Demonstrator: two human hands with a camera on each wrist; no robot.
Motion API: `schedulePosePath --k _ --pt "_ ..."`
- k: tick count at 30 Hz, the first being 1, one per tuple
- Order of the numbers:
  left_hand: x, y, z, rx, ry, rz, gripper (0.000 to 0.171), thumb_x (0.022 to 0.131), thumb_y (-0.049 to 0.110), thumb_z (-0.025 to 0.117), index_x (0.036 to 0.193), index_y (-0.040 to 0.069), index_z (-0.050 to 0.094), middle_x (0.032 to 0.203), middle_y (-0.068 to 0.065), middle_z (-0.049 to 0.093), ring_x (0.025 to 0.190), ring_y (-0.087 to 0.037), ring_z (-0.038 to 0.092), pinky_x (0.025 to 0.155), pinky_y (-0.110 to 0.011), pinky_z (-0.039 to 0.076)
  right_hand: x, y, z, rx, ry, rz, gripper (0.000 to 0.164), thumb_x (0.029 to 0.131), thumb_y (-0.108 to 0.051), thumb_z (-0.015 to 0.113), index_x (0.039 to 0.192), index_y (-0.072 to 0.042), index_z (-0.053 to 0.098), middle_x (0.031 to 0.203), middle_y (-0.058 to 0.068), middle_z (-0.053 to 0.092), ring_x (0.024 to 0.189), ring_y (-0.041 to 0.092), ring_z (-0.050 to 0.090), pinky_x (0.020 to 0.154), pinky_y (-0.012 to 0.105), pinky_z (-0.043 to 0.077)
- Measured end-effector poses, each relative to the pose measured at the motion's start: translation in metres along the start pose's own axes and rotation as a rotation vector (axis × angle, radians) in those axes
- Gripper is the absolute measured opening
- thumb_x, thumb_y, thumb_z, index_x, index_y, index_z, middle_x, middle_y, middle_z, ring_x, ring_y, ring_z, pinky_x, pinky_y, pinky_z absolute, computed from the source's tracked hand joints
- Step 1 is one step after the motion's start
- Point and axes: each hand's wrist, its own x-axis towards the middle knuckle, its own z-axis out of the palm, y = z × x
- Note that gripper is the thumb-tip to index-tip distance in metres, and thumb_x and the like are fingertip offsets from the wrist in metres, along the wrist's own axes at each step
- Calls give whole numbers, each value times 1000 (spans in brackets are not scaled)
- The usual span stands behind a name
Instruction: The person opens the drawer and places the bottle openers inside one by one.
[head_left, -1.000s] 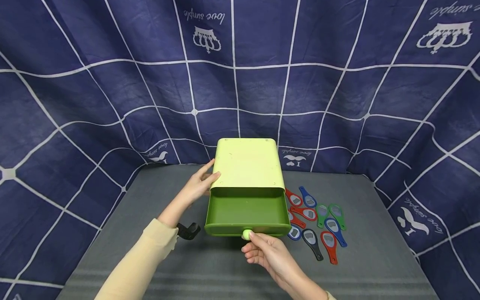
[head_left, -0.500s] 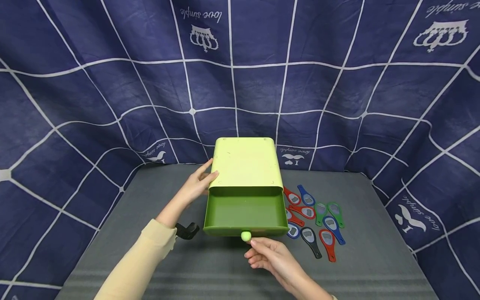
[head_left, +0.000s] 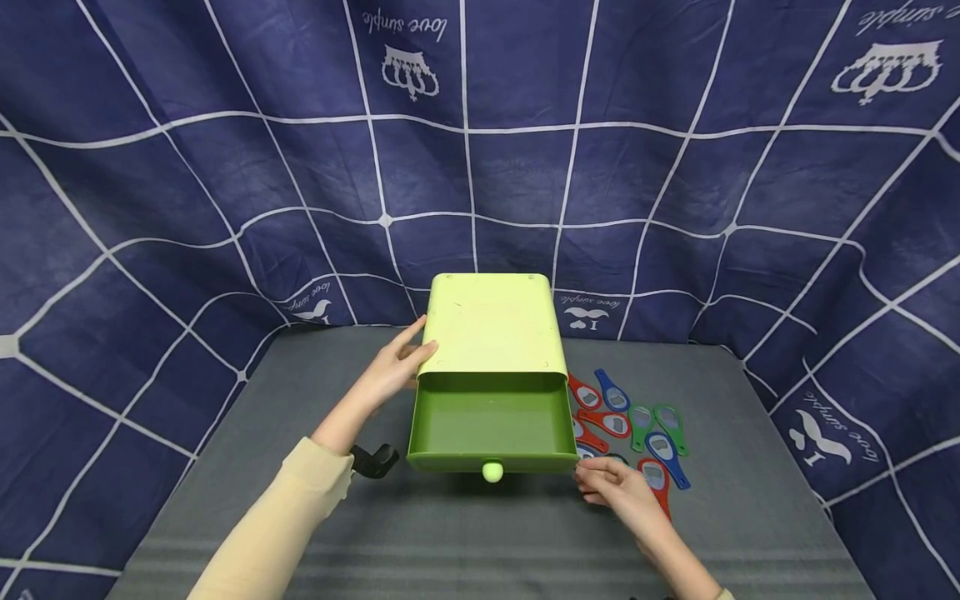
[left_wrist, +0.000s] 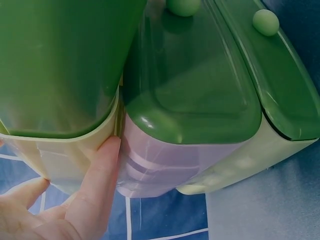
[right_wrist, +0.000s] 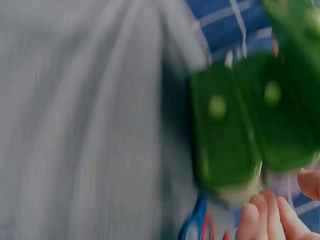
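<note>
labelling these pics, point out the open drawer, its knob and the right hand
Open drawer (head_left: 492,420), head view, its inside floor.
Knob (head_left: 492,472), head view, its round front.
Right hand (head_left: 621,495), head view, middle of the hand.

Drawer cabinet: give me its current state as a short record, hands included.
Top drawer: pulled out
Top knob: light green, untouched
Lower drawers: pushed in
Left hand: touching left side of pale yellow casing
Right hand: at top drawer's front right corner; contact unclear
Bottle openers: right of casing; some partly hidden
</note>
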Motion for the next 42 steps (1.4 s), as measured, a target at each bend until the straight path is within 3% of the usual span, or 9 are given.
schedulePosePath --k 3,9,17,29,37,42 --pt "1 0 0 3 1 0 69 102 42 51 160 29 15 141 -28 50 116 -37 61 93 -50 55 14 7 -15 -100 144 -12 36 93 -19 69 120 4 64 106 15 72 90 21 69 74 32 59" --pt "1 -1 0 -5 3 3 69 102 40 52 160 27 15 138 -28 52 109 -33 64 90 -48 56 28 19 -32 -235 225 -28 42 92 -20 69 124 6 61 113 22 69 90 21 69 73 29 57" --pt "1 -1 0 -36 -2 3 69 102 40 52 159 29 16 137 -28 52 107 -33 66 90 -46 57 37 33 -34 -483 336 -65 44 87 -16 72 122 8 62 120 32 61 106 44 61 85 54 52" --pt "0 0 0 1 -4 -4 71 101 44 52 160 29 13 138 -26 52 108 -34 64 89 -49 56 40 43 -31 -649 360 -147 52 77 -9 80 119 14 62 113 34 57 100 43 58 84 57 47" --pt "0 0 -1 9 4 -5 71 101 44 52 160 29 14 136 -26 53 106 -32 66 89 -47 57 43 37 -29 -685 360 -100 55 73 -13 84 114 15 61 101 30 61 97 42 57 81 55 47" --pt "0 -1 -1 4 0 1 70 102 43 52 160 28 15 134 -27 54 101 -29 66 87 -44 58 41 37 -31 -678 355 -97 51 70 -13 86 105 11 58 93 26 61 86 36 59 73 49 47"
